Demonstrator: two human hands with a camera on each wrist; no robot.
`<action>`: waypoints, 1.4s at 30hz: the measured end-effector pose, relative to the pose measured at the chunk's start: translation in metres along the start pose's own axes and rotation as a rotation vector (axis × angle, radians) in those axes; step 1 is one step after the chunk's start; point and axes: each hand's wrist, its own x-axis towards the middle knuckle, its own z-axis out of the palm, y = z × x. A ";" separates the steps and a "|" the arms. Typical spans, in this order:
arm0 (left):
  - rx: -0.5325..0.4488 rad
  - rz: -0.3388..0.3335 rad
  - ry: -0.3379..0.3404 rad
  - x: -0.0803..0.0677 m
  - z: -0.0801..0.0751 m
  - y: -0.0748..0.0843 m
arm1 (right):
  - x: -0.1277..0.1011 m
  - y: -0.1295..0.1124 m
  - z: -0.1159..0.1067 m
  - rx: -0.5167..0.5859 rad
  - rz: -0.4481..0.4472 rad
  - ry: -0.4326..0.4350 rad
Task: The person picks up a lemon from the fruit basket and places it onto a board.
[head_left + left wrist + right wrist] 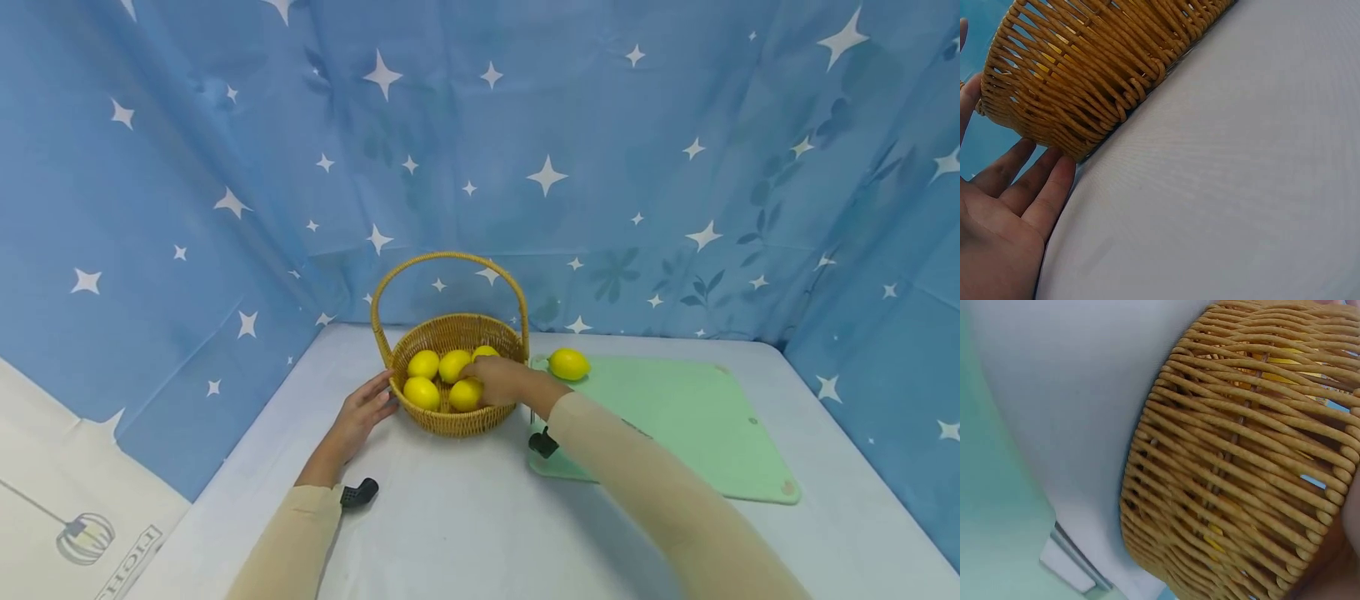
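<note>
Directly under the right hand stands a woven basket with a tall arched handle, containing five visible lemons. That hand enters over the rim on its own side, in front of the handle's right foot, a route presumably chosen to keep clear of the arch. Its fingers are bent down at the nearest lemon. Whether they grip it, and how widely they are spread, cannot be told; the right wrist view shows mainly the basket's outer wall.

At the opposite side of the basket, the left hand has its fingers extended and spread, with nothing in its grasp. Its fingertips rest against the outer side, judged to be bracing the basket against a push from the right.

To the right of the right hand, a single lemon lies at the far left corner of a pale green cutting board, apart from the basket. The board lies flat on the worktop, probably sited so that board and basket both fall within the right arm's reach. The right forearm passes above the board's near left part. A metal strip shows at its edge.
</note>
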 end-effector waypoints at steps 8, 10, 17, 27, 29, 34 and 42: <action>0.091 -0.041 0.048 0.003 0.003 0.007 | -0.009 0.005 -0.011 -0.060 -0.033 0.088; 0.100 -0.060 0.053 0.002 0.006 0.015 | -0.012 0.007 -0.014 -0.032 -0.037 0.108; 0.113 -0.075 0.047 -0.001 0.009 0.023 | -0.025 0.010 -0.017 0.020 -0.060 0.157; 0.130 -0.057 0.084 0.006 0.002 -0.001 | -0.052 0.020 -0.030 -0.066 -0.110 0.189; 0.143 -0.048 0.082 0.006 0.002 -0.001 | -0.058 0.022 -0.035 -0.075 -0.112 0.192; 0.184 -0.031 0.092 0.005 0.001 -0.002 | -0.072 0.027 -0.049 -0.078 -0.121 0.203; 0.182 -0.012 0.088 0.005 -0.002 -0.008 | -0.093 0.040 -0.058 -0.087 -0.122 0.221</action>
